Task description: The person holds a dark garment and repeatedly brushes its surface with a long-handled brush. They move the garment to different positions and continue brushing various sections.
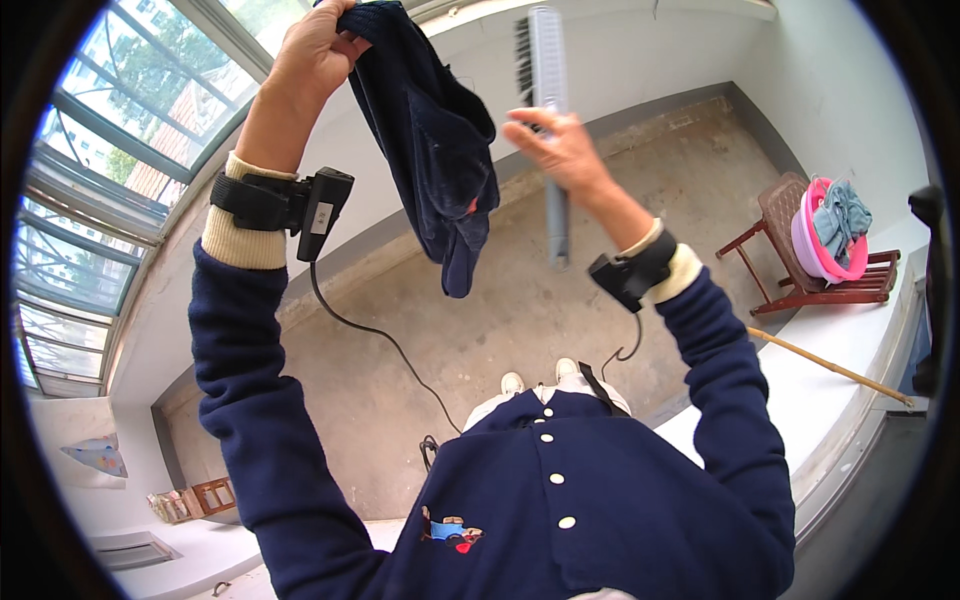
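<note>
A dark navy cloth garment point(442, 150), with a small red patch low on its side, hangs folded from my left hand point(315, 49). My left fingers pinch its upper edge at the top of the view. My right hand point(555, 146) grips a long brush point(547, 56) around its middle, a little to the right of the garment. Dark bristles point left toward the cloth, and the grey handle sticks out below my palm. Brush and garment are apart in the picture. Some of the right fingers look blurred.
Windows point(150, 97) line the left wall above a sill. At the right, a wooden chair point(780, 217) holds a pink basin point(814, 187) with blue-grey cloth inside. A bamboo pole point(832, 366) leans nearby. A black cable point(382, 337) runs down from my left wrist device. A small wooden rack point(214, 495) stands lower left.
</note>
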Motion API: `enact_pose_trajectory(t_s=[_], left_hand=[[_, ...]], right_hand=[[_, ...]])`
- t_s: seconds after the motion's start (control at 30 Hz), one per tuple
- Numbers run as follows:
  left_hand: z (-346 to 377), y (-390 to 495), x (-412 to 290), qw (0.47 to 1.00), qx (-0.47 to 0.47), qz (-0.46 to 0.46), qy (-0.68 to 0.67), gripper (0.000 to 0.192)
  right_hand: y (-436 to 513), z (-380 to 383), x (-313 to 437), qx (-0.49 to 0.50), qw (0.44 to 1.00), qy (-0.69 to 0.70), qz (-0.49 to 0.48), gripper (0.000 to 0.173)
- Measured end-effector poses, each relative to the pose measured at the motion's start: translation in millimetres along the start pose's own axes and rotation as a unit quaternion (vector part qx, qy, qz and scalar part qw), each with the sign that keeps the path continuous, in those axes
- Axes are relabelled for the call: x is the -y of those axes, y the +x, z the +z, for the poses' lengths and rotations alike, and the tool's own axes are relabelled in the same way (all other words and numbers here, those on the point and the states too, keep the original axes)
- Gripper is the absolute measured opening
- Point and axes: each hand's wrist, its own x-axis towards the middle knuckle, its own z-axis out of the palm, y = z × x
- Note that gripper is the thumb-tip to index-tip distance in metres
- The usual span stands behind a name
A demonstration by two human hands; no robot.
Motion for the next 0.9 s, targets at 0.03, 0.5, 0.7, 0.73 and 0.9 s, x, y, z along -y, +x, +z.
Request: enact_pose_trajectory(t_s=[0.03, 0.5, 0.7, 0.73, 0.9], left_hand=[[0.9, -1.3, -1.0, 1.000, 0.010, -0.004, -0.002, 0.014], [-89.2, -86.0, 27.6, 0.967, -0.124, 0.089, 0.204, 0.039], [-125.3, -100.0, 27.0, 0.967, -0.102, 0.090, 0.217, 0.028], [-124.8, -102.9, 30.4, 0.961, -0.118, 0.170, 0.181, 0.030], [-117.7, -115.9, 73.7, 0.877, -0.071, -0.070, 0.469, 0.025]], right_hand=[[1.4, 20.2, 4.7, -0.052, 0.992, -0.117, 0.022, 0.063], [99.4, 1.7, 29.0, -0.063, 0.952, -0.231, -0.192, 0.026], [96.0, 16.4, 42.7, -0.072, 0.928, -0.257, -0.260, 0.023], [90.7, 18.5, 39.5, -0.118, 0.929, -0.222, -0.271, 0.023], [72.3, 22.7, 27.8, -0.061, 0.913, -0.301, -0.270, 0.026]])
